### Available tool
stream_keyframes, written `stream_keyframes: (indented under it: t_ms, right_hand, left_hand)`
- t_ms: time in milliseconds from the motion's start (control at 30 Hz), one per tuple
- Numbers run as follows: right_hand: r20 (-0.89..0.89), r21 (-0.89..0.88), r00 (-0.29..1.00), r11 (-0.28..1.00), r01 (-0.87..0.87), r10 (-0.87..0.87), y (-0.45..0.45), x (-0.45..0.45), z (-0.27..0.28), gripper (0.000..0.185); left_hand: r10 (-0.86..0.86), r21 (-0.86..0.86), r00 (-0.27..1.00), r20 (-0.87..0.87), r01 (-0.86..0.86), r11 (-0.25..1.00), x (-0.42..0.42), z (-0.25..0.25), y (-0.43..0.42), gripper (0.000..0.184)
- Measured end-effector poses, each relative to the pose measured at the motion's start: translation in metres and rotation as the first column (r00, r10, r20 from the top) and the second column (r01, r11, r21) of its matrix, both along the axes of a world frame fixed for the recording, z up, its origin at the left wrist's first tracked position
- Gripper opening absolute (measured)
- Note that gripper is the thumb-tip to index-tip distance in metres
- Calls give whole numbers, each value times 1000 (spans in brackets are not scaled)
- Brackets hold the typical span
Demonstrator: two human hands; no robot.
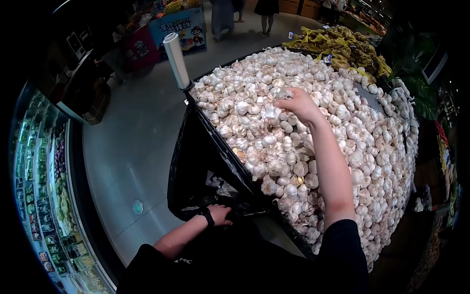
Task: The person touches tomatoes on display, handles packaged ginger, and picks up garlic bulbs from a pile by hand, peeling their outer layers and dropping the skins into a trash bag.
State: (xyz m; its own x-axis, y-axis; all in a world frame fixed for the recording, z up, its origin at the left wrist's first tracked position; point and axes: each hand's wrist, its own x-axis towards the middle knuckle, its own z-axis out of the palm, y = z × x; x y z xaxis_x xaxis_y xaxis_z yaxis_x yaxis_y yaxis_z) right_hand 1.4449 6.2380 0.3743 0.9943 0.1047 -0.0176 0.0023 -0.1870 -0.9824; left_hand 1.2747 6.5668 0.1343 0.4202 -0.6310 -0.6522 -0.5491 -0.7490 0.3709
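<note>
My right hand (pixel 297 104) is stretched over a large heap of garlic bulbs (pixel 338 142), its fingers closed on a pale, greyish piece that looks like papery garlic skin (pixel 281 93). Low at the near edge of the heap, my left hand (pixel 220 214) grips the rim of a black plastic bag (pixel 188 164); the fingertips are partly lost against the dark plastic. The bag hangs open along the left side of the display. Some pale, papery scraps (pixel 220 183) lie inside it.
A roll of clear plastic bags (pixel 176 60) stands upright at the display's left corner. Yellow net bags of produce (pixel 342 46) lie behind the garlic. Lit refrigerated shelves (pixel 46 186) line the left. Several people stand at the back, near a printed promotional box (pixel 178 30).
</note>
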Motion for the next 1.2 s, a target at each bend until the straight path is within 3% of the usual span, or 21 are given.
stream_keyframes:
  t_ms: [100,167,233,300,333,433,500,533,567,633,700,733,767,800,833,867,900,933,967,1067,1200]
  right_hand:
    - [-113,-499,984,849,-173,134,123,-17,-92,48]
    - [-396,-555,871,679,-480,291,194,-38,-137,42]
    - [-246,-698,928,613,-370,280,236,-62,-254,33]
    - [-466,-744,864,444,-499,191,259,-81,-343,62]
    - [-502,-788,865,401,-467,21,262,-101,-373,73]
    - [-568,-733,786,584,-348,-245,272,-123,-379,80]
    - [-417,-759,904,582,-291,-91,268,-148,-317,59]
    - [-303,-728,947,668,-154,-112,263,-160,-303,42]
    - [-110,-689,985,725,24,-136,257,-177,-289,42]
    - [240,-692,958,665,282,-157,240,-222,-258,39]
    - [-222,-217,885,906,364,-409,232,-281,-184,40]
    - [-58,134,897,887,443,-439,210,-354,-209,41]
    - [169,193,816,830,523,-553,220,-416,-214,39]
    - [251,-407,832,726,554,-495,219,-453,-209,35]
    - [81,-381,765,689,616,-639,226,-507,-210,36]
    - [-91,-360,654,637,682,-751,234,-562,-211,37]
    - [-150,-546,787,714,439,-599,226,-613,-234,36]
    - [-188,-525,718,687,503,-670,249,-672,-204,34]
    - [-226,-546,661,655,523,-716,257,-728,-225,36]
    - [-340,-641,448,553,532,-827,297,-883,-326,43]
    - [-480,-630,226,513,584,-847,370,-1024,-365,51]
  left_hand:
    - [-100,41,993,-57,102,994,-7,-18,17,50]
    - [-109,-45,994,-17,108,993,-17,-30,39,41]
    - [-102,-56,995,-12,101,993,-28,-52,59,31]
    - [-154,-54,987,-35,152,987,-37,-41,79,32]
    - [-189,-61,981,-43,186,981,-43,-48,90,33]
    - [-253,-151,965,-68,240,959,-52,-39,116,30]
    - [-312,-174,950,-13,305,936,-60,-28,122,28]
    - [-286,-243,957,38,287,927,-64,-16,120,27]
    - [-267,-315,960,79,278,907,-72,0,115,26]
    - [-320,-489,926,198,376,787,-86,51,93,18]
    - [-302,-712,936,180,336,617,-111,115,62,9]
    - [-279,-851,947,158,274,447,-148,182,39,9]
    - [-352,-903,910,219,326,282,-178,226,28,12]
    - [-459,-920,831,314,386,70,-191,251,22,16]
    - [-495,-882,731,470,415,-224,-216,275,13,20]
    - [-532,-873,699,477,306,-381,-247,294,8,21]
    - [-542,-841,684,489,204,-501,-280,307,3,23]
    - [-516,-773,711,478,62,-631,-321,318,-7,25]
    - [-451,-662,780,434,-63,-747,-373,329,-18,26]
    - [-302,-399,806,509,-90,-913,-471,335,-56,38]
    - [-793,-737,528,305,-397,-548,-561,334,-73,23]
